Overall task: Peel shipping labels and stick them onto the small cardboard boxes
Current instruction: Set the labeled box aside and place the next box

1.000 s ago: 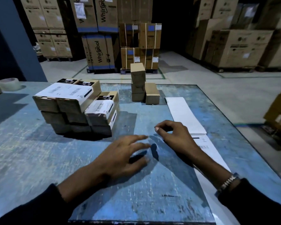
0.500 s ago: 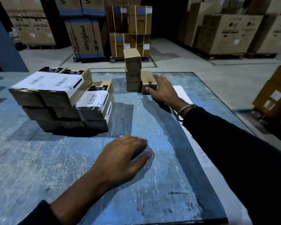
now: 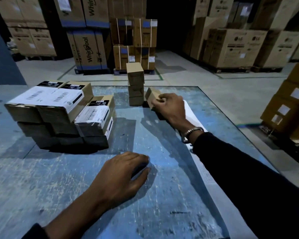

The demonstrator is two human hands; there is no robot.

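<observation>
The right hand [image 3: 169, 107] holds a small cardboard box [image 3: 151, 98] with its fingers [image 3: 160, 100] curled on it, tilted, just right of the stack of plain boxes [image 3: 135, 87]. The left hand [image 3: 123, 175] rests on the blue tabletop [image 3: 59, 178], nearer than that stack, fingers loosely together; the labelled boxes [image 3: 59, 111] stand to its left.

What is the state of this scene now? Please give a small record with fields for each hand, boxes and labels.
right hand: grips one small cardboard box, tilted, beside the unlabelled stack
left hand: rests on the blue table, holds nothing
labelled boxes: stacked at the table's left
label strip: lies along the table's right, under the right arm
</observation>
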